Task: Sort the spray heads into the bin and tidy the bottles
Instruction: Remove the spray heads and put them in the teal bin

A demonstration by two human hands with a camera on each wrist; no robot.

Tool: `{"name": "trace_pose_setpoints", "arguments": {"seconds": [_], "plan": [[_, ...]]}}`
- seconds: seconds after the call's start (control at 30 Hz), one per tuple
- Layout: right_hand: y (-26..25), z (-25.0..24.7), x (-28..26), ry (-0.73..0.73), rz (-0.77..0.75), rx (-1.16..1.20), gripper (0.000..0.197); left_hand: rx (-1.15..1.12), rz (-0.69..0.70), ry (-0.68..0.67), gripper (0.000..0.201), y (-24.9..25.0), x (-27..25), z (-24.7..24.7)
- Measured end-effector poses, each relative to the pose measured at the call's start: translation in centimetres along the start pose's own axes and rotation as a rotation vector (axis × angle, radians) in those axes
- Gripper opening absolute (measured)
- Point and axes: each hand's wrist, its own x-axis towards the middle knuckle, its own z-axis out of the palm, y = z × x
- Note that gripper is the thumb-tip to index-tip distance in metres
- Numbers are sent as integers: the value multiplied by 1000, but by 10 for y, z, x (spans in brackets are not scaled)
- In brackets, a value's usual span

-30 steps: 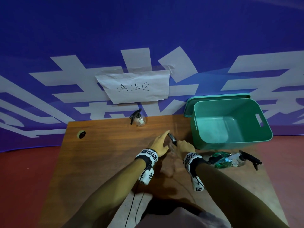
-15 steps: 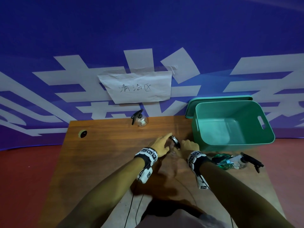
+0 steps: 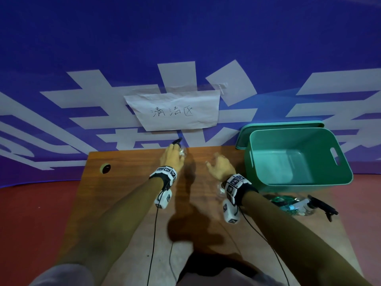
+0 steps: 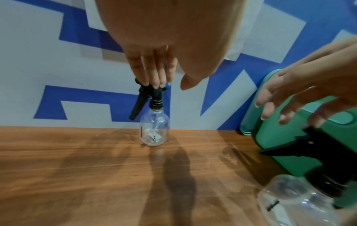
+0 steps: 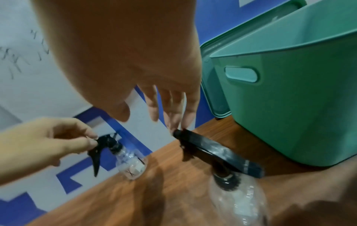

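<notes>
While the left hand [image 3: 172,159] reaches to the far edge of the table [image 3: 127,203], its fingertips [image 4: 154,82] come down on the black spray head [image 4: 148,93] of a small clear bottle [image 4: 154,133] standing upright there, well left of the green bin [image 3: 296,162]. From the right wrist view the thumb and fingers look pinched on that head, though I cannot tell how firm the hold is. The right hand [image 3: 221,168] hangs released, fingers spread and holding nothing, between that small bottle and the bin; under it stands a second clear bottle [image 5: 237,203] with its own black trigger head [image 5: 216,152], just beside the bin's near wall, and the fingertips hover at the nozzle end without gripping it. A third bottle [image 3: 303,206] lies on its side in front of the bin among some green wrapping. The bin looks empty, so no head seems sorted yet.

The risks, as I judge them: the small bottle is light and top-heavy, so a tug on the head alone could tip it or drag it against the wall behind. Twisting the head with nothing steadying the body would likely just spin the whole bottle. The right forearm also passes close over the second bottle; a careless sweep toward the bin could knock it down.
</notes>
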Motion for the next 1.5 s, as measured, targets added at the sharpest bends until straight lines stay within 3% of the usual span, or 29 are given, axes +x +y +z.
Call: {"name": "trace_pose_setpoints", "arguments": {"seconds": [0.1, 0.2, 0.33, 0.5, 0.7, 0.83, 0.97, 1.1, 1.17, 1.27, 1.33, 1.43, 1.5], "plan": [[-11, -2, 16, -119, 53, 48, 52, 85, 13, 80, 46, -9, 15, -5], [-16, -3, 23, -74, -5, -70, 48, 74, -88, 21, 58, -16, 29, 0], [-22, -3, 29, -76, -74, -156, 43, 91, -132, -65, 35, -24, 34, 3], [-28, 4, 31, -107, -76, -132, 38, 91, -128, -79, 32, -24, 27, -1], [-36, 7, 17, -89, -62, -5, 43, -37, 13, -30, 28, -4, -3, -31], [-39, -4, 4, 25, -118, 172, 54, -229, 200, -58, 27, 13, -16, -56], [-39, -15, -14, 109, -165, 406, 36, -302, 353, -70, 28, 25, -33, -72], [-35, -24, -37, 197, -172, 553, 22, -348, 378, -30, 25, 38, -49, -86], [-30, -27, -46, 252, -134, 602, 22, -430, 316, -98, 37, 41, -58, -90], [-23, -32, -62, 352, -37, 792, 39, -493, 263, -353, 93, 41, -75, -89], [-21, -37, -72, 370, -20, 896, 40, -489, 247, -482, 116, 42, -86, -81], [-26, -48, -91, 267, -71, 1056, 31, -539, 218, -543, 124, 50, -99, -72], [-27, -51, -98, 198, -91, 1083, 40, -595, 203, -532, 111, 55, -106, -70]]}}
